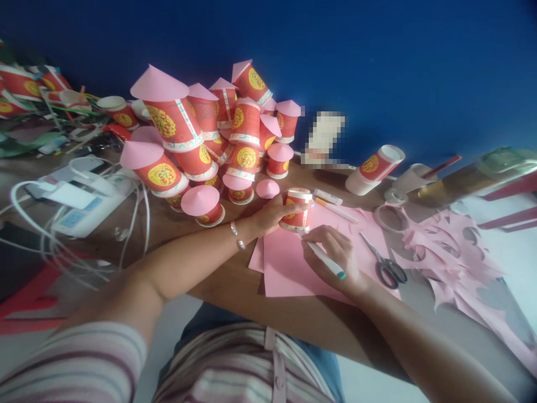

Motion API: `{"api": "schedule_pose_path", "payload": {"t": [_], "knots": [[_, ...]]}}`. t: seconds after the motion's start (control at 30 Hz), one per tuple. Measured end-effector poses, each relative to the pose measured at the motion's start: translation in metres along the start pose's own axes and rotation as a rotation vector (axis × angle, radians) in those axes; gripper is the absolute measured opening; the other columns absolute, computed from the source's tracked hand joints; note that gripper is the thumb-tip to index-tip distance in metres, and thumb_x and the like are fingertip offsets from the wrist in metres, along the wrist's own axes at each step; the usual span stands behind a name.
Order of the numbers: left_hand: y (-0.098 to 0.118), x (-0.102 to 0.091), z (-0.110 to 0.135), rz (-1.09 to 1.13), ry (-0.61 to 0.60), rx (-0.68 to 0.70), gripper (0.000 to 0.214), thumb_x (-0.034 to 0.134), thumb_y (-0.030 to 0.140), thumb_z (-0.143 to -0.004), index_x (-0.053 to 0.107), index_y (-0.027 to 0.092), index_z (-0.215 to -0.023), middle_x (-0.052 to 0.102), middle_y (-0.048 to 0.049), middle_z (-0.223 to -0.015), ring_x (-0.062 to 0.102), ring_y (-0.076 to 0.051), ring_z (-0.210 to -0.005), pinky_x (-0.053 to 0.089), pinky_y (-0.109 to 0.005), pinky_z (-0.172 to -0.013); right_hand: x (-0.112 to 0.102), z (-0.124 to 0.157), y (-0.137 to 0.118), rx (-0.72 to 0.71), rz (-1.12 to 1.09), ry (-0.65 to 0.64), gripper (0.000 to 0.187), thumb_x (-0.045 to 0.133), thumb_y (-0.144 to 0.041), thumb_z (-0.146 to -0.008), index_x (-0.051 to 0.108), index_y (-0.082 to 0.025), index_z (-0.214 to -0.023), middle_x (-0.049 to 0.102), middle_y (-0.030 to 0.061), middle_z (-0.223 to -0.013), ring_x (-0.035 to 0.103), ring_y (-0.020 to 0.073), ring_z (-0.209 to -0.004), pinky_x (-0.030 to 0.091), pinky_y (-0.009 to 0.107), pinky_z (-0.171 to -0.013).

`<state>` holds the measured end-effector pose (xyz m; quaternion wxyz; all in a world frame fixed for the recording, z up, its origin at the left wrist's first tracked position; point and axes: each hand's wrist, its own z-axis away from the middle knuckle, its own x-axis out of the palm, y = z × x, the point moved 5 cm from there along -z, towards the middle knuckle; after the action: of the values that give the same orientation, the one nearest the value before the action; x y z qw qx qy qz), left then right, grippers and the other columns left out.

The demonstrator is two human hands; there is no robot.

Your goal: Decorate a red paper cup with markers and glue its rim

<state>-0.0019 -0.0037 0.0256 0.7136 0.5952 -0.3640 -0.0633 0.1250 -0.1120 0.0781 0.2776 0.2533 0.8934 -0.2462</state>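
My left hand (272, 215) is wrapped round a red paper cup (297, 215) with a white rim, held over pink paper sheets (289, 268). In my right hand (333, 254) is a white marker pen (327, 260) with a green end, its other end pointing toward the base of the cup. Whether the pen touches the cup or paper I cannot tell. Scissors (386, 266) lie on the right part of the paper. A small pink paper cone (267, 188) sits on the table just behind my left hand.
Several red cups with pink cone tops (168, 120) are stacked at the back left. A power strip (90, 204) with white cables lies left. Pink scraps (457, 263), a tape roll (392, 217) and stacked cups (375, 168) are right, before a blue wall (377, 61).
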Motion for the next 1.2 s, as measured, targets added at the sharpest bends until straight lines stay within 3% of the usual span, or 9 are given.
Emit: {"api": "schedule_pose_path", "payload": {"t": [0.43,0.7,0.93,1.2], "knots": [[0.0000,0.0001,-0.0025,0.020,0.007,0.023,0.062,0.093,0.049,-0.072,0.071,0.019,-0.120,0.074,-0.0069,-0.101,0.067,-0.021,-0.095,0.052,-0.035,-0.086,-0.0029,-0.0019,-0.0058,-0.059,-0.085,-0.022,0.028,0.065,-0.003,-0.091,0.063,-0.025,-0.109,0.072,0.0007,-0.082,0.071,0.0192,-0.075,0.061,0.035,-0.071],[-0.0028,-0.0050,-0.0054,0.096,0.026,0.019,0.046,0.092,0.047,-0.073,0.068,0.018,-0.100,0.069,-0.0026,-0.091,0.065,-0.017,-0.084,0.052,-0.033,-0.080,-0.0017,0.0003,-0.0033,-0.062,-0.093,-0.015,0.029,0.063,-0.005,-0.092,0.062,-0.027,-0.110,0.070,-0.0040,-0.082,0.067,0.0157,-0.068,0.065,0.052,-0.101],[-0.0015,-0.0069,-0.0050,0.174,0.063,0.006,0.053,0.090,0.040,-0.073,0.071,0.019,-0.118,0.073,-0.0064,-0.106,0.068,-0.020,-0.095,0.055,-0.035,-0.085,-0.0009,-0.0021,-0.0047,-0.050,-0.127,-0.039,0.029,0.063,-0.004,-0.092,0.062,-0.025,-0.111,0.070,-0.0032,-0.083,0.067,0.0157,-0.068,0.066,0.052,-0.102],[-0.0022,-0.0012,-0.0032,0.060,0.026,-0.001,0.051,0.092,0.049,-0.073,0.072,0.020,-0.110,0.070,-0.0017,-0.090,0.065,-0.017,-0.084,0.051,-0.033,-0.080,0.0001,-0.0003,-0.0037,-0.063,-0.152,-0.058,0.028,0.064,-0.005,-0.094,0.062,-0.026,-0.112,0.071,-0.0028,-0.084,0.068,0.0163,-0.068,0.067,0.051,-0.099]]}}
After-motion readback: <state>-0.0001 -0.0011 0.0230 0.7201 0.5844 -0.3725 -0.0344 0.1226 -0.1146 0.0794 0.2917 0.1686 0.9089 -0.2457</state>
